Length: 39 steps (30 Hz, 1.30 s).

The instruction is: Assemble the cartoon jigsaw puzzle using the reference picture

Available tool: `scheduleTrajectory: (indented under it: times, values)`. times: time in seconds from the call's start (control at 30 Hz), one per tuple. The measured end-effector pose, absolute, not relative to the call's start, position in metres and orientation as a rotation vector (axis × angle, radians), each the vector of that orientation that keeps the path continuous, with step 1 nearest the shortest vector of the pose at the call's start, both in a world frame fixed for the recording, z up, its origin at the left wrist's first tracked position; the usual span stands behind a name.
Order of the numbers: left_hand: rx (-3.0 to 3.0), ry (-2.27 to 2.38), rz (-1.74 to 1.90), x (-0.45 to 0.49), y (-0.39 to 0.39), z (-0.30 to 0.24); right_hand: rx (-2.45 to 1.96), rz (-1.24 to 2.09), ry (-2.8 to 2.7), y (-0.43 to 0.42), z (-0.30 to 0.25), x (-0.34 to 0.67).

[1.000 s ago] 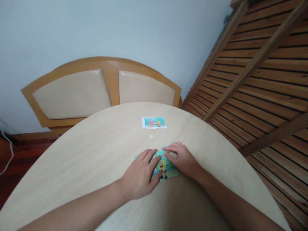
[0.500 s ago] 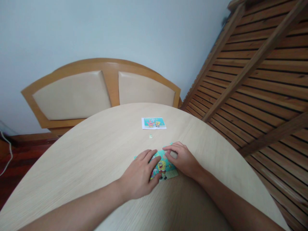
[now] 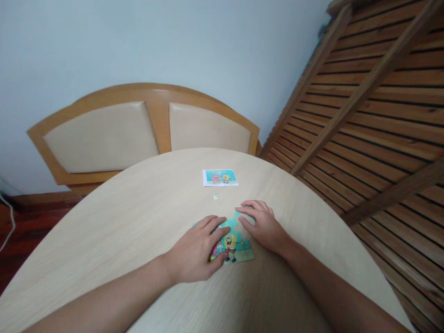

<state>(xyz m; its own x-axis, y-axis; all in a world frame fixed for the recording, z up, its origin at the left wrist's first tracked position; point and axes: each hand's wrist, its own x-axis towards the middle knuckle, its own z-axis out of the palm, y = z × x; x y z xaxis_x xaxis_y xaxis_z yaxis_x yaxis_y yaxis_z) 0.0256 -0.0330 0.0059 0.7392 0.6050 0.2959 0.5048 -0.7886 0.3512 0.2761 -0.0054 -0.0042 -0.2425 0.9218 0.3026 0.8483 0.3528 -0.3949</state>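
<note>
A teal jigsaw puzzle (image 3: 239, 255) with a yellow SpongeBob figure lies flat on the table. Over its left part my left hand (image 3: 197, 252) rests palm down, fingers spread and touching the picture. At the puzzle's upper right edge is my right hand (image 3: 263, 226), its thumb and forefinger apart and its fingertips at the teal pieces there. I see nothing held between those fingers. Both hands cover parts of the puzzle. Beyond it lies one small loose puzzle piece (image 3: 215, 197), pale with some green.
A printed picture sheet (image 3: 220, 177) with pink and yellow cartoon figures lies farther back on the round wooden table (image 3: 138, 217). Behind the table stands a wooden headboard (image 3: 163, 120) with cream panels. A slatted wooden frame (image 3: 364, 106) leans at the right.
My right fingers have moved slightly up along the puzzle's top edge and spread apart more. My left hand has shifted a little left, its thumb farther from the SpongeBob figure.
</note>
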Motion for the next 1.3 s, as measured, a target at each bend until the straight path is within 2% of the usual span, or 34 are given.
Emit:
scheduleTrajectory:
  times: [0.73, 1.3]
  values:
    - [2.742, 0.912, 0.485, 0.034, -0.033, 0.012, -1.566, 0.368, -2.011, -0.005, -0.005, 0.276]
    - [2.807, 0.947, 0.397, 0.039, -0.035, 0.013, -1.491, 0.422, -2.120, -0.010, 0.000, 0.276]
